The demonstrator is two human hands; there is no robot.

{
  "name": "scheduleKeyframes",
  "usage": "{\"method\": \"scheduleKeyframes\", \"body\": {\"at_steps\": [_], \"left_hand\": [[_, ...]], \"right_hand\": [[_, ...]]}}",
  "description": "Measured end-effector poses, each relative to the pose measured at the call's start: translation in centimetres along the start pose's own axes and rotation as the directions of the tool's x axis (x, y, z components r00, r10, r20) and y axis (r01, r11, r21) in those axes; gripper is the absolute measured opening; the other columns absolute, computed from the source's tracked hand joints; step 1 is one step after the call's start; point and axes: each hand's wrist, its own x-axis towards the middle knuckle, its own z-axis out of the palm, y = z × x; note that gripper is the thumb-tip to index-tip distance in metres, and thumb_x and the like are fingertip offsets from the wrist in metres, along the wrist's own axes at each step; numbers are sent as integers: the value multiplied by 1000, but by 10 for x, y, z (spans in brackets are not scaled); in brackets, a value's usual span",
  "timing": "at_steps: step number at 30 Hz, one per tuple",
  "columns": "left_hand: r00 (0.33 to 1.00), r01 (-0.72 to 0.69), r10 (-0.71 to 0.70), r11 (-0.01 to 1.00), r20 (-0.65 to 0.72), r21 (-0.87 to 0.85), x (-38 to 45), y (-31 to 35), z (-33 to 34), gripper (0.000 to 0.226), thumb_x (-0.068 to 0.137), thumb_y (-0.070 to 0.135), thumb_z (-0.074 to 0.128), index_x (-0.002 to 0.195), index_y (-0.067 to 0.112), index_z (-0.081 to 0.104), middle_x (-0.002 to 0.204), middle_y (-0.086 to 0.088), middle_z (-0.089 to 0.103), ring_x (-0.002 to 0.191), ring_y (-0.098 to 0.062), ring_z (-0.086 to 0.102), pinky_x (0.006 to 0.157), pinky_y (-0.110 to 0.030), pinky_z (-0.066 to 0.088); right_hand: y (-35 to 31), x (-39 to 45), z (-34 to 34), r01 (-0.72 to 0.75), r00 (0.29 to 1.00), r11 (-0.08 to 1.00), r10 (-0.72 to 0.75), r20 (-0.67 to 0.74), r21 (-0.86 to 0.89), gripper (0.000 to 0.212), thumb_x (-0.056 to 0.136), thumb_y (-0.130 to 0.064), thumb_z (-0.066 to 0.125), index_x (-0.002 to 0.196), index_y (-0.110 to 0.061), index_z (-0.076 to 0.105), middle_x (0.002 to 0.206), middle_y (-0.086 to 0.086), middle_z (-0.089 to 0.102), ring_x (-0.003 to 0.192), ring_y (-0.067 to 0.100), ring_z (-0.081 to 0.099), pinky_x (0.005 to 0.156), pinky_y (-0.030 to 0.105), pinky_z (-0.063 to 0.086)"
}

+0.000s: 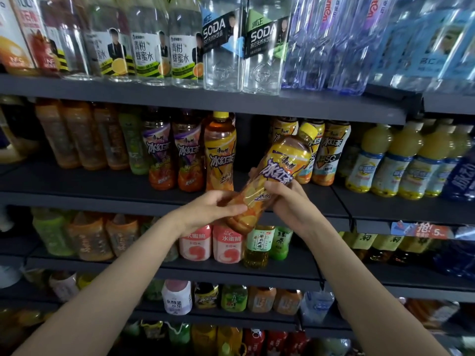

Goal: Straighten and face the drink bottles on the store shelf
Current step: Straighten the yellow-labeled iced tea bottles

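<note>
Yellow-capped iced tea bottle (276,173) is off the shelf and tilted, cap up-right, in front of a gap on the middle shelf (372,204). Our worry: we've got it low on the body, so it could twist or slip, or the cap end could knock over the upright iced tea bottle (219,152) beside the gap going back in. Our left hand (213,209) wraps the base end, our right hand (288,199) grips the label just above it

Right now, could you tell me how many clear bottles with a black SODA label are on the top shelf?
2: one SODA bottle with a blue-trimmed label and, touching its right side, one with a green-trimmed label, both upright at the top shelf's front edge. More may be hidden behind them.
</note>
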Motion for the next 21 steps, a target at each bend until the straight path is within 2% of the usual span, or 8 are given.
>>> {"method": "scheduleKeyframes", "body": {"at_steps": [4,7,10,13,16,18,19,21], "left_hand": [[986,-75,53,988,-158,-138,0,5,5,26,82,15,66,106,22,58,105,-1,65,95,-12,64,79,-22,53],[996,-41,30,991,-84,-127,-6,11,5,38,79,24,66,115,21,56,110,-2,66,100,-15,65,85,-28,53],[996,-21,26,998,-81,64,-9,14,13,62,66,36,73,122,23,50,114,3,63,106,-13,61,95,-33,48],[965,-21,87,966,-246,259,-5,12,22,74,69,34,78,132,20,43,124,3,56,112,-13,53,100,-35,44],[850,-37,278,878,-446,476,-6,8,35,71,70,28,80,128,17,41,122,3,50,111,-12,48,93,-29,41],[786,-60,395,814,-475,578,-6,6,38,73,70,28,80,129,17,39,129,1,47,118,-16,45,97,-31,40],[809,-73,390,809,-439,584,-8,8,36,73,72,29,79,132,17,38,131,1,45,120,-16,44,97,-30,39],[934,-67,209,898,-289,434,-13,16,23,69,78,33,72,136,21,36,127,6,49,118,-12,46,92,-25,38]], "right_hand": [[-7,-2,9,-23,997,1000,23,-80,3,36,86,-8,64,120,-6,52,103,6,67,103,24,63,95,41,50],[-12,-4,18,-20,986,999,14,-166,-35,31,86,-12,65,115,-8,56,102,5,69,100,23,66,90,38,53],[-16,-4,25,-39,954,988,-8,-299,-152,41,79,-17,74,115,-6,59,102,8,70,93,24,68,82,37,57],[-19,-1,27,-64,928,917,-90,-361,-393,45,75,-27,79,111,-9,60,101,5,70,91,19,67,75,32,55],[-20,-2,34,-101,906,878,-113,-407,-467,61,63,-42,83,106,-6,60,100,11,69,92,24,67,80,43,57],[-19,-5,35,-74,888,901,-135,-439,-427,67,55,-43,86,106,-9,58,99,10,69,92,24,67,81,47,57],[-20,-6,34,-59,887,910,-141,-439,-411,63,57,-38,87,106,-12,57,100,7,69,93,23,67,83,46,56],[-26,-12,29,-44,910,924,-120,-397,-380,52,63,-25,86,105,-16,58,102,5,70,96,23,67,87,44,55]]}}
